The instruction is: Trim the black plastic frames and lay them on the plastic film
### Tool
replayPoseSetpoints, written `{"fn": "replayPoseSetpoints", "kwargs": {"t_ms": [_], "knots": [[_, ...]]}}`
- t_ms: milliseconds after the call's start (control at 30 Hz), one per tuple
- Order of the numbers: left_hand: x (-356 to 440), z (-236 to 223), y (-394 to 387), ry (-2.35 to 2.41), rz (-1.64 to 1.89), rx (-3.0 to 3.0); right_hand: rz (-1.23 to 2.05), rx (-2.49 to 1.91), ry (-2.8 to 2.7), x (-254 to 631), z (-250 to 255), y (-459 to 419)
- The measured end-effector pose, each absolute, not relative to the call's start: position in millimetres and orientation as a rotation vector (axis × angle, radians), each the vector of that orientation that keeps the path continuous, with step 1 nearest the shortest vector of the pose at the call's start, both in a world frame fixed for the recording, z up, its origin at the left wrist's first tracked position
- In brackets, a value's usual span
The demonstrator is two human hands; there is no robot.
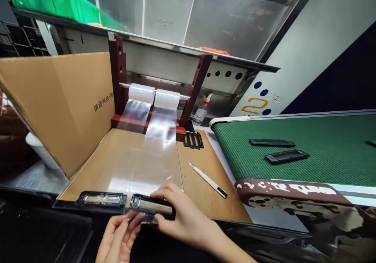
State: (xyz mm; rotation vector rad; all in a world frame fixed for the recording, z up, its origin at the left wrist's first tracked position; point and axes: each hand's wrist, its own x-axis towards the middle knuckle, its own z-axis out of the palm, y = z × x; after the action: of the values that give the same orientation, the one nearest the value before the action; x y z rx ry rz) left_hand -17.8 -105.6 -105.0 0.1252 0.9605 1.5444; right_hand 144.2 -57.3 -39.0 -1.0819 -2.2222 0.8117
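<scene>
My right hand (179, 216) grips a black rectangular plastic frame (152, 207) at its right end, thumb below and fingers on top, at the front edge of the cardboard sheet. Just below the frame's left end, my left hand (119, 237) has its thumb and fingers pinched together on what looks like the edge of the clear film (160, 133). A second black frame (102, 199) lies to the left along the same edge. The film runs forward over the cardboard from two rolls (167, 98) on a rod.
Dark red uprights (195, 90) hold the rod. A white utility knife (208, 180), several stacked black frames (193, 140) and a spray bottle (201, 112) are at right. Black frames (286, 156) lie on the green conveyor belt (235, 137). A cardboard panel (61, 98) stands at left.
</scene>
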Motion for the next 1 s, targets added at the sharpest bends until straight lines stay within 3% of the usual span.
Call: {"fn": "replayPoseSetpoints", "kwargs": {"t_ms": [267, 1000], "knots": [[-24.1, -106.6, -112.5, 0.985, 1.549, 0.136, 0.513, -1.098, -2.435, 130.5, -36.8, -66.6], [20.7, -131.0, -129.5, 0.713, 1.390, 0.049, 0.741, -1.183, -2.429, 130.3, -39.8, -67.0]]}}
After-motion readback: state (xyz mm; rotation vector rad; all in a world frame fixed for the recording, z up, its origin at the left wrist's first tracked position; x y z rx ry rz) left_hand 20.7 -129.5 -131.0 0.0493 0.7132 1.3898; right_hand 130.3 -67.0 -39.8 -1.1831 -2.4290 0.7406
